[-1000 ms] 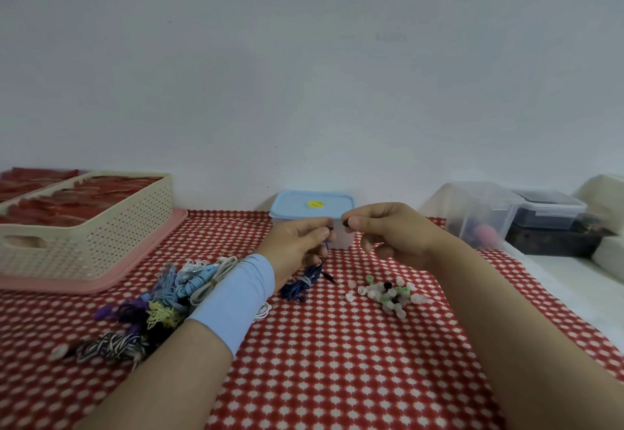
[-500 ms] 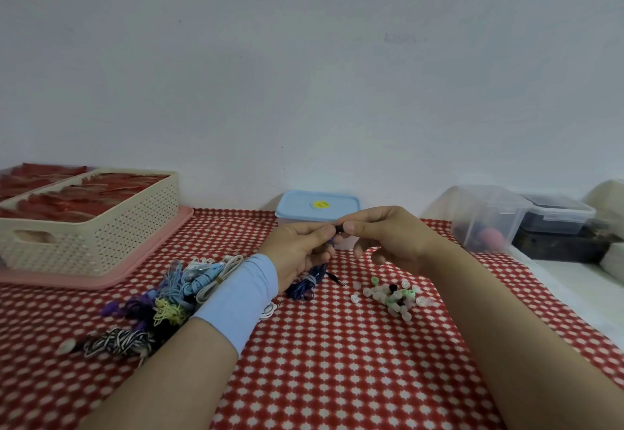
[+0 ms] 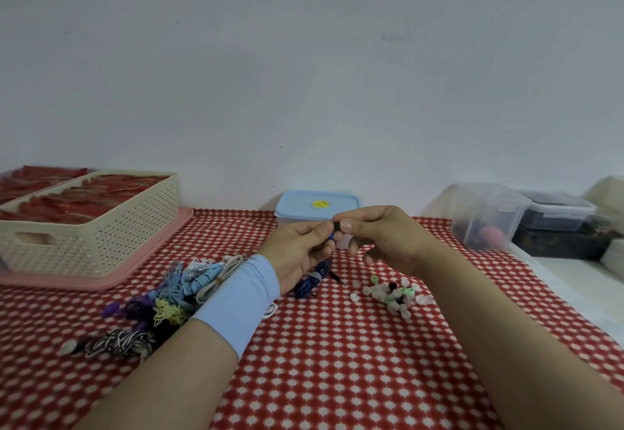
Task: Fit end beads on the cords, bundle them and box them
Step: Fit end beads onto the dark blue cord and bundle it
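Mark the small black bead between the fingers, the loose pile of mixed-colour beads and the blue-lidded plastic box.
Small black bead [image 3: 336,226]: head view, its exposed side.
Loose pile of mixed-colour beads [image 3: 391,295]: head view, pile's middle.
Blue-lidded plastic box [image 3: 297,205]: head view, lid's left half.

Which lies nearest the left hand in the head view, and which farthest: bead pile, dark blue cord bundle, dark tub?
1. The dark blue cord bundle, just under the left hand.
2. The bead pile, to its right on the cloth.
3. The dark tub, far right.
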The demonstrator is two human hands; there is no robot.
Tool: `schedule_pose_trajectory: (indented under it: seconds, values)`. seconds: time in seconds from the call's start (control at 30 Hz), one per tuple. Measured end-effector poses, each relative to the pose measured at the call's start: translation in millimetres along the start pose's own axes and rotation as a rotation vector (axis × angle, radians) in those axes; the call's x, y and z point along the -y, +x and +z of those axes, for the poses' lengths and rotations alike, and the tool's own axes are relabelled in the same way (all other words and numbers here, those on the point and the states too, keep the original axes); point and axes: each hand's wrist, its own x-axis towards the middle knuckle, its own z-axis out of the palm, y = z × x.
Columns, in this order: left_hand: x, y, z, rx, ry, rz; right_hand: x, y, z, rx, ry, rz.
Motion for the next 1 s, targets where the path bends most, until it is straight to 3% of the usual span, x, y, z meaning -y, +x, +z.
schedule_pose_trajectory:
  seconds: [0.23, 0.43, 0.6, 1.0]
  values:
    - [0.5, -1.6, 0.6, -0.015, 0.146, 0.056, -0.6, -0.9, -5.4, 0.039, -0.022, 0.097]
    - [-2.5, 2.0, -0.5, -0.040, 0.151, 0.022, -0.5, 0.0, -3.4, -0.064, -0.085, -0.060]
    - [-2.9, 1.7, -1.8, -0.058, 0.151, -0.011, 3.6, -2.4, -5.7, -0.004, -0.196, -0.068]
    - [-5.3, 0.1, -1.1, -0.034, 0.175, -0.050, 4.8, 0.4, -3.0, -0.086, -0.355, -0.147]
